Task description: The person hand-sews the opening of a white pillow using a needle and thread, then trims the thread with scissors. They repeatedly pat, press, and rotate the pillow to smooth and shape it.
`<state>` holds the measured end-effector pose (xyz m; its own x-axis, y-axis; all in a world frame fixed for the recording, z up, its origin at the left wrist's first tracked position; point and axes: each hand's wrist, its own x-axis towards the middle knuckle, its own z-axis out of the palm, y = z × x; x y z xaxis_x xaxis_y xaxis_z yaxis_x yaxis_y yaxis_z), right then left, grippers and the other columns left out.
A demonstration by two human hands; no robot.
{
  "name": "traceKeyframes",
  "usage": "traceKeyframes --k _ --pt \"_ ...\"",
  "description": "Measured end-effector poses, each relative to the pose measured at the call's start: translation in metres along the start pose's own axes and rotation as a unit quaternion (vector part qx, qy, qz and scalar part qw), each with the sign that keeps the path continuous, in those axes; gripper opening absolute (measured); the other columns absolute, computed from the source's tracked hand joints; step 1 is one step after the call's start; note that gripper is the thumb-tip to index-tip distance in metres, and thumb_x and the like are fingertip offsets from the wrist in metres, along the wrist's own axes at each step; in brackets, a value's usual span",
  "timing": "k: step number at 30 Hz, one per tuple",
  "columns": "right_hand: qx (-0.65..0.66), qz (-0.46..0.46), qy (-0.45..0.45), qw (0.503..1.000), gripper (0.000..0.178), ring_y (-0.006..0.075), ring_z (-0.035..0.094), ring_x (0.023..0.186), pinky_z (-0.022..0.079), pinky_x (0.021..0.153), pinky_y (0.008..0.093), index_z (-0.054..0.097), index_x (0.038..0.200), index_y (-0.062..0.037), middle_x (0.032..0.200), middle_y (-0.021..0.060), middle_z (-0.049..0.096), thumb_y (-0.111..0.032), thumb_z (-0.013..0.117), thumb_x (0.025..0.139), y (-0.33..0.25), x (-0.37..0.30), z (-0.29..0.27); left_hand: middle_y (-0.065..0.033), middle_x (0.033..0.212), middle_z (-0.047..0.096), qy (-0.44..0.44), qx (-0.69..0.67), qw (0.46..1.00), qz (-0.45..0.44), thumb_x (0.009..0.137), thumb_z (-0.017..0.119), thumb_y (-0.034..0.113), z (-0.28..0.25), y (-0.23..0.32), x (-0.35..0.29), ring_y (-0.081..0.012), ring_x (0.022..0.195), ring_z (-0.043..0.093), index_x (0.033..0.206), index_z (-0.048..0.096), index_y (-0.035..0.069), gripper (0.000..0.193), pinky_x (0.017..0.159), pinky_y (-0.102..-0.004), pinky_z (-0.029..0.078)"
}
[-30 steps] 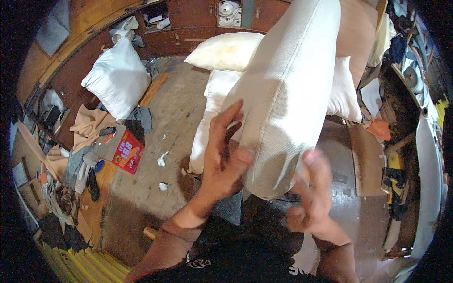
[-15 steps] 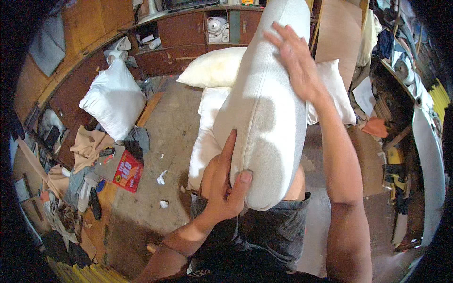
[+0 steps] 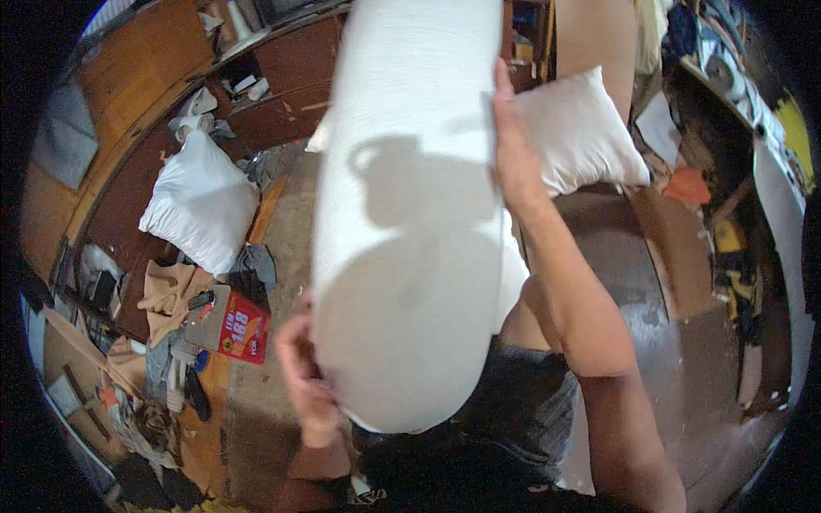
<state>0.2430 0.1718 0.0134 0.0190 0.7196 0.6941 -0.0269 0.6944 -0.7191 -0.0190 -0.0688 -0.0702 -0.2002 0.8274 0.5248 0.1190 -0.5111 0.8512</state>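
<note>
A long off-white cushion (image 3: 402, 282) with a rounded near end fills the middle of the view, raised above my lap. My left hand (image 3: 308, 376) is at its near left edge, fingers curled against the side and partly hidden. Against the far right edge lies my right hand (image 3: 516, 150), its palm pressed along the side and some fingers out of sight. The cushion is held between both hands, its broad face turned up, with a shadow across it. Behind it, to the right, sits a white pillow (image 3: 577, 132).
A white pillow (image 3: 201, 205) leans at the left, near a tan cloth (image 3: 171, 291) and a red-and-grey package (image 3: 244, 325). Brown cabinets (image 3: 295, 77) line the back. Scraps and rolled material (image 3: 718, 60) crowd the right side.
The cushion has turned from its narrow seamed side to its broad face and come closer. My right hand slid from its top to the right edge; my left hand moved left and lower.
</note>
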Motion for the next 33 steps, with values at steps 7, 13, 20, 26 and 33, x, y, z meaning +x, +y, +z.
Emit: traceKeyframes --k 7,13,20,26,33 --pt "0.033 -0.002 0.070 0.997 0.067 0.0386 0.030 0.152 0.019 0.125 0.0405 0.029 0.156 0.0074 0.162 0.0307 0.030 -0.039 0.042 0.110 0.017 -0.061 0.063 -0.0276 0.159 0.035 0.020 0.240 0.970 0.008 0.084 0.070 0.058 -0.038 0.061 0.065 -0.0352 0.148 0.034 0.158 0.030 -0.007 0.107 0.123 -0.0442 0.021" --pt "-0.046 0.532 0.065 0.843 0.080 0.0439 0.056 0.130 0.041 0.111 0.0473 0.055 0.139 0.0092 0.139 0.0327 0.057 -0.061 0.035 0.104 0.248 -0.226 0.022 -0.0256 0.151 0.042 0.069 0.156 0.979 -0.109 0.081 0.075 0.050 -0.078 0.034 0.069 -0.0340 0.136 0.043 0.157 0.028 -0.008 0.106 0.117 -0.0462 0.028" --pt "0.326 0.561 0.127 0.750 0.094 0.0314 0.055 0.131 0.043 0.110 0.0415 0.048 0.148 0.0056 0.146 0.0224 0.055 -0.074 0.041 0.099 0.226 -0.258 0.038 -0.0237 0.145 0.048 0.180 0.230 0.951 -0.096 0.080 0.076 0.053 -0.050 0.041 0.009 -0.0341 0.128 0.048 0.156 0.028 -0.008 0.108 0.111 -0.0454 0.035" --pt "0.237 0.483 0.280 0.795 0.091 0.0292 0.062 0.114 0.048 0.100 0.0397 0.055 0.140 0.0057 0.132 0.0201 0.061 -0.074 0.046 0.098 0.213 -0.180 -0.015 -0.0221 0.144 0.050 0.247 0.183 0.951 0.013 0.088 0.067 0.053 -0.099 0.038 0.072 -0.0342 0.129 0.051 0.155 0.032 -0.005 0.096 0.108 -0.0479 0.041" --pt "0.357 0.163 0.435 0.811 0.075 0.0249 0.060 0.119 0.046 0.105 0.0368 0.056 0.141 0.0020 0.135 0.0145 0.062 -0.062 0.052 0.102 0.146 -0.136 -0.136 -0.0202 0.144 0.052 0.130 -0.064 0.985 -0.098 0.097 0.058 0.055 -0.140 -0.049 0.200 -0.0344 0.130 0.054 0.153 0.037 -0.002 0.082 0.104 -0.0509 0.048"
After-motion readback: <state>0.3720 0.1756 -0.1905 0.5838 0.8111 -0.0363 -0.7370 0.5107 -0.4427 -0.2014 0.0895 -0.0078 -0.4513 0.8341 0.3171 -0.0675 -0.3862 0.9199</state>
